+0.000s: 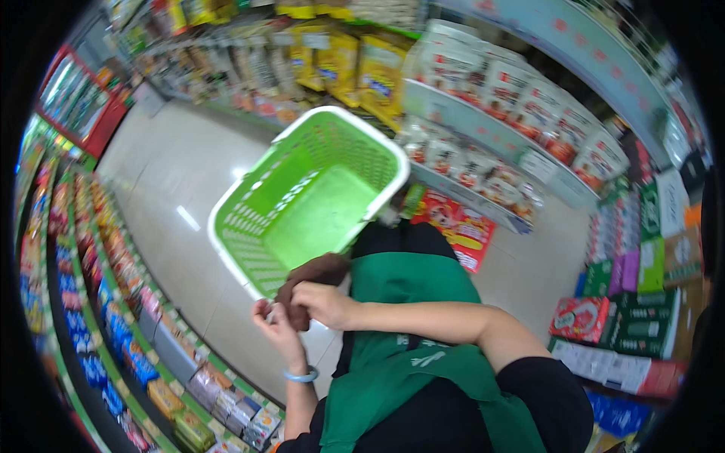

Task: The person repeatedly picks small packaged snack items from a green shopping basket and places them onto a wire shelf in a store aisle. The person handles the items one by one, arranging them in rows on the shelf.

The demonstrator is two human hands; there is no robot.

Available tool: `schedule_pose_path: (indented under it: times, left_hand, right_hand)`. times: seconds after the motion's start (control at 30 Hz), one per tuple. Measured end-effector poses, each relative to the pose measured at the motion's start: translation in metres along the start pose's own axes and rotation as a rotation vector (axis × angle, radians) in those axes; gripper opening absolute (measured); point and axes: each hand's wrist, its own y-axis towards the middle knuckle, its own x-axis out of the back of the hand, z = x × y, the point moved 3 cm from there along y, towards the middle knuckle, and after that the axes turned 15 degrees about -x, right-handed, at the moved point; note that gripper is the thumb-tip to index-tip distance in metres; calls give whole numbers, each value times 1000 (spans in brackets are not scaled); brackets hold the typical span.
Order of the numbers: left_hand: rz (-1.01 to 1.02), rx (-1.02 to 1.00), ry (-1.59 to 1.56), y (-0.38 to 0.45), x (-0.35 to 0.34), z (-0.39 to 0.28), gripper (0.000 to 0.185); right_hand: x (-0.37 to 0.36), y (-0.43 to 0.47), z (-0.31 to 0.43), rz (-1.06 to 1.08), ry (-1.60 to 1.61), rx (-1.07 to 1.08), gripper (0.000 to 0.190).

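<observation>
A brown cloth is bunched up over the near rim of a green plastic shopping basket with a white rim. My right hand grips this cloth, its fingers curled into the folds. At the cloth's lower left end is my left hand, thumb and fingertips bent close together; whether it pinches the cloth is unclear. A light blue bracelet circles the left wrist. Nothing is seen inside the basket. I wear a green apron over black clothing.
Curved shelves of packaged snacks run along the left. Yellow bags and white pouches fill racks ahead. A red package lies low beside my knees. Stacked cartons stand at right. A red-framed cooler is far left.
</observation>
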Motion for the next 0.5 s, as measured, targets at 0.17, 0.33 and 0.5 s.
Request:
schedule_pose_path:
  times: [0.17, 0.33, 0.5]
  left_hand:
    - [259, -224, 287, 12, -13, -10, 34]
    - [458, -369, 505, 18, -15, -14, 33]
    - [490, -443, 670, 19, -22, -29, 20]
  right_hand:
    - [-18, -16, -9, -2, -465, 97, 22]
    - [3, -8, 0, -222, -466, -36, 24]
    - [3, 10, -25, -48, -736, -98, 16]
